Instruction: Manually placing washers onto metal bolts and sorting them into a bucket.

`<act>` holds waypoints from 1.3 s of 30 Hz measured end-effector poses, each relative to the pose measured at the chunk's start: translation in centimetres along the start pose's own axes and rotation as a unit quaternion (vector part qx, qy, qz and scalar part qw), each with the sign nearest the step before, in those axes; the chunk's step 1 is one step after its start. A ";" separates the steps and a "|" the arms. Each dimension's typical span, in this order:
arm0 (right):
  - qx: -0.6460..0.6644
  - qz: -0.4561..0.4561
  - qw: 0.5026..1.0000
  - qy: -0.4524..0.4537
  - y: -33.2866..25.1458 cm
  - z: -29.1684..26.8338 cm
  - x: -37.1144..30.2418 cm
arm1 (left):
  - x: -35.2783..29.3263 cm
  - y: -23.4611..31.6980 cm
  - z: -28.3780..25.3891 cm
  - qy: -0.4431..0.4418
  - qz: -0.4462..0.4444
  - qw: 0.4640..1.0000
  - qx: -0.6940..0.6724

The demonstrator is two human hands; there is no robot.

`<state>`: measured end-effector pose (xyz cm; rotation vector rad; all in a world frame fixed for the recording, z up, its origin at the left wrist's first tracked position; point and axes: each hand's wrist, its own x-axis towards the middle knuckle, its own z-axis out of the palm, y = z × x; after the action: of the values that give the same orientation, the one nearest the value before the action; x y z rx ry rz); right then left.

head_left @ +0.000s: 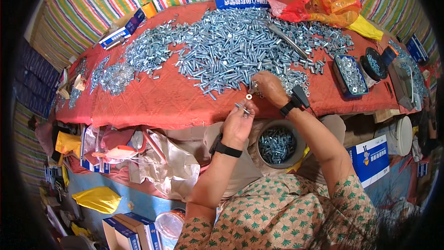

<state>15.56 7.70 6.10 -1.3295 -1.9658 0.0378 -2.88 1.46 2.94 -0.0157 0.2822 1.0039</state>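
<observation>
Bright, zinc-coloured metal lies at the fingers of the left hand point(237, 122): a couple of slim steel pieces point(242, 108) rest across the upturned fingers, which curl in narrowly to keep them. Just beyond the fingertips, a single pale washer point(249, 96) shows against the red cloth point(185, 107). The right hand point(269, 89) is turned palm down, its fingers bunched close together at the near edge of the metal heap; small shiny bits show by the fingertips, but whether they are pinched or merely touched cannot be told.

Each steel piece should handle as stiff, light on its own and hard to break — smooth enough, though, to roll or slip if held loosely. Its round middle looks the best hold, between thumb and two fingers, with the ends free. Flat washers probably call for a pinch at the rim, since they offer little to grip when lying flush.

Beside the right hand spreads a patch of loose washers point(296, 83). Beyond both hands rises the big pile of metal cylinders point(222, 48) — likely heavy in bulk — with a long metal bar point(289, 40) lying on its right part. Nearer the body, below the table edge, a round bucket point(255, 156) holds more such metal parts.
</observation>
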 end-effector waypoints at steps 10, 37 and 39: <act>-0.075 0.018 0.993 0.085 2.0 -1.0 -0.7 | 5.2 2.2 1.9 0.105 0.147 0.973 0.145; 0.474 0.327 0.817 -0.001 4.0 -3.4 1.0 | 7.4 -0.4 1.4 -0.001 0.046 0.908 0.417; 0.510 0.340 0.790 0.013 3.6 -4.2 -0.4 | 7.3 -1.0 1.9 -0.015 0.026 0.900 0.436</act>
<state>21.00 7.50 7.40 -1.1300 -0.9824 1.2321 2.11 7.24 2.92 0.8271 0.6878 0.8573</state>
